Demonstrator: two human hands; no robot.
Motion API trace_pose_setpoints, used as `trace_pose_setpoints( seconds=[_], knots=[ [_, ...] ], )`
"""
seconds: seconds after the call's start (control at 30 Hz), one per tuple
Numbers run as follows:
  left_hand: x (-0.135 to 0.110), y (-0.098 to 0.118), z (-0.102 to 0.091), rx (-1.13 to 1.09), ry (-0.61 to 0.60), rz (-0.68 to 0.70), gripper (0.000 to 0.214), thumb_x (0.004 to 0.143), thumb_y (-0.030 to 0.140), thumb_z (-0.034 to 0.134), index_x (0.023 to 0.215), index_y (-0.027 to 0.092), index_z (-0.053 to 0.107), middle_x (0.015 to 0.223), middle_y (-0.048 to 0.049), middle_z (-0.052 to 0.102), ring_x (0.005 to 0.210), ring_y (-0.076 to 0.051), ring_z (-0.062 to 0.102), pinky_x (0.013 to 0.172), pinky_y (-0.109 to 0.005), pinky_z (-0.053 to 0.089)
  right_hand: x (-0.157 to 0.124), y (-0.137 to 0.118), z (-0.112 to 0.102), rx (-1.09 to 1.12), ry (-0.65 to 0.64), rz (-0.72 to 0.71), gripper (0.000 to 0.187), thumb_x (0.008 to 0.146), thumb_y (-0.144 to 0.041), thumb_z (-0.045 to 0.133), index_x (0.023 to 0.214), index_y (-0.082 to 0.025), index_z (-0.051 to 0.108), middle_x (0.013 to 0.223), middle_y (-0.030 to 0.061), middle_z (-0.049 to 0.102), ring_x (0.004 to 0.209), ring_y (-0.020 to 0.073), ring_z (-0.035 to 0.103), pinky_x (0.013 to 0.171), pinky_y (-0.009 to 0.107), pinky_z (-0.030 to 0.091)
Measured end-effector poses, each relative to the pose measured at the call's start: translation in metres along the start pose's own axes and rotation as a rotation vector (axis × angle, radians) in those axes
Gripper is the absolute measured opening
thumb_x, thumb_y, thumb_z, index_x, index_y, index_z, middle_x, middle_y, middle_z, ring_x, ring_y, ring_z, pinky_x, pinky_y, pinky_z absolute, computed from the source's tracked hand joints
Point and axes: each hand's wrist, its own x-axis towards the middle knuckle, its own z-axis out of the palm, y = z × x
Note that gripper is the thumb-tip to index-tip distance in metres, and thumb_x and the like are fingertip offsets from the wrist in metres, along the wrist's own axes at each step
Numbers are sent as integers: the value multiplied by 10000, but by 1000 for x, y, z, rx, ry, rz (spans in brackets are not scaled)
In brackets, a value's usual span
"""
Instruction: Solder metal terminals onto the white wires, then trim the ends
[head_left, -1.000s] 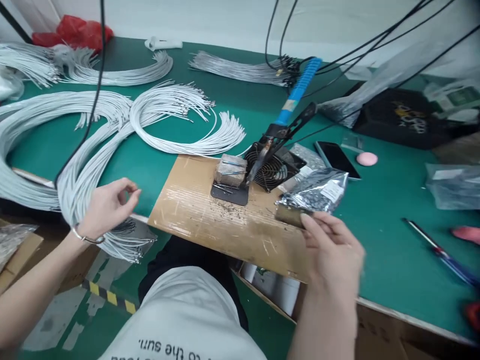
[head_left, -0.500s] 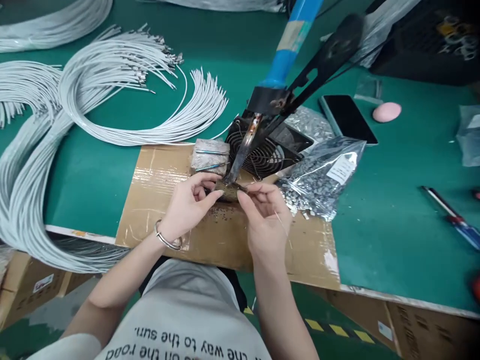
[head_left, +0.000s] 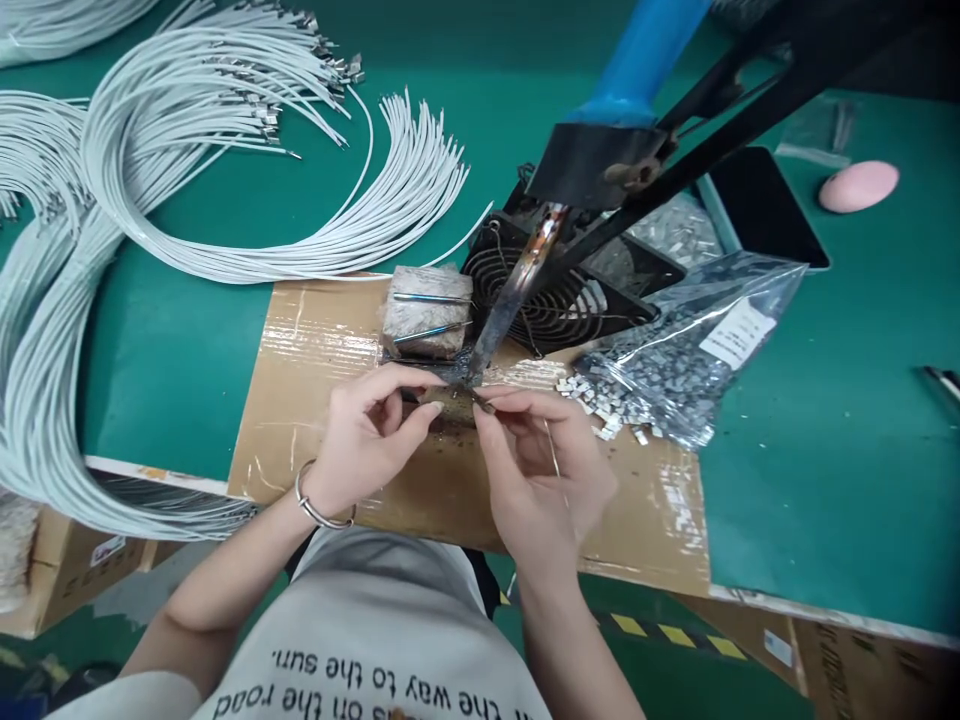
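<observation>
My left hand (head_left: 371, 435) is closed in a pinch at the left side of a small brownish block (head_left: 454, 408); what sits between its fingertips is too small to make out. From the right, my right hand (head_left: 544, 465) pinches close to the same block, and a thin silvery wire (head_left: 555, 455) trails from its fingers across the palm. A blue-handled soldering iron (head_left: 517, 285) slants down in a black clamp, its tip just behind the block, between both hands. Whether the tip touches anything held is hidden.
Behind the hands stand a wrapped block (head_left: 427, 310) carrying two metal rods and a black fan (head_left: 555, 300). To the right lie a bag of small metal parts (head_left: 675, 350), a phone (head_left: 761, 210) and a pink egg-shaped object (head_left: 859, 187). Bundled white cables (head_left: 247, 265) fill the left. Cardboard (head_left: 300, 400) lies underneath.
The view has come closer and shifted, so the iron and fan appear larger. Both hands stay at the block; the wire in my right hand shows more clearly now.
</observation>
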Motion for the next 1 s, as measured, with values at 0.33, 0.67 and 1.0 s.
trace_pose_setpoints(
  seconds=[0.33, 0.67, 1.0],
  knots=[
    [-1, 4, 6, 96, 59, 81, 204, 882, 119, 710, 1076, 164, 754, 609, 79, 543, 478, -69, 429, 520, -231, 399, 3, 1, 2, -150, 30, -168, 191, 923, -91, 704, 1043, -239, 690, 1054, 44, 763, 1049, 207, 743, 921, 406, 628],
    [-3, 8, 9, 250, 141, 344, 267, 880, 45, 645, 1067, 191, 765, 914, -12, 762, 521, -61, 426, 525, -222, 439, 7, -11, 2, -350, 0, -455, 354, 865, -8, 728, 1115, -257, 708, 1012, 28, 801, 948, 208, 763, 870, 399, 646],
    [-10, 2, 13, 243, -69, 161, 229, 906, 110, 670, 1121, 161, 732, 859, -9, 728, 524, -74, 472, 553, -215, 458, 10, 21, -30, 70, 51, 285, 164, 768, -238, 906, 895, -238, 803, 947, 57, 803, 826, 218, 763, 779, 369, 638]
  ],
)
